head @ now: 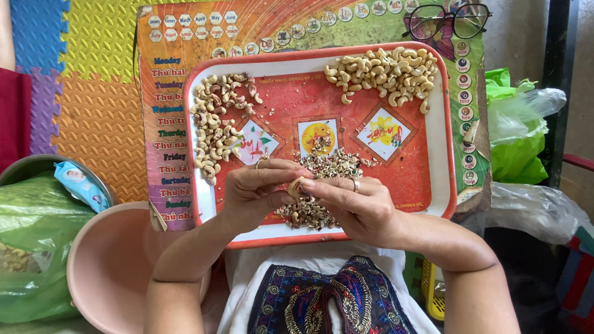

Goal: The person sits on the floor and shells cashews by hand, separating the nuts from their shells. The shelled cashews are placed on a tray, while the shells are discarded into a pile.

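Pale cashew [296,186] pinched between left hand [257,188] and right hand [352,204] at frame centre; may slip onto red tray [433,185].

Cashews [383,71] on tray [440,148], glasses [448,21] behind

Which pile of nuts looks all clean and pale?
The pile in the tray's far right corner. The far left pile still has reddish-brown skins, and the middle heap by the hands is mostly scraps.

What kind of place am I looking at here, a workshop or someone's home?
Most likely a home, with the work done on the lap. Foam puzzle mats cover the floor, a children's learning poster lies under the red tray of cashews, and a pink plastic basin sits alongside.
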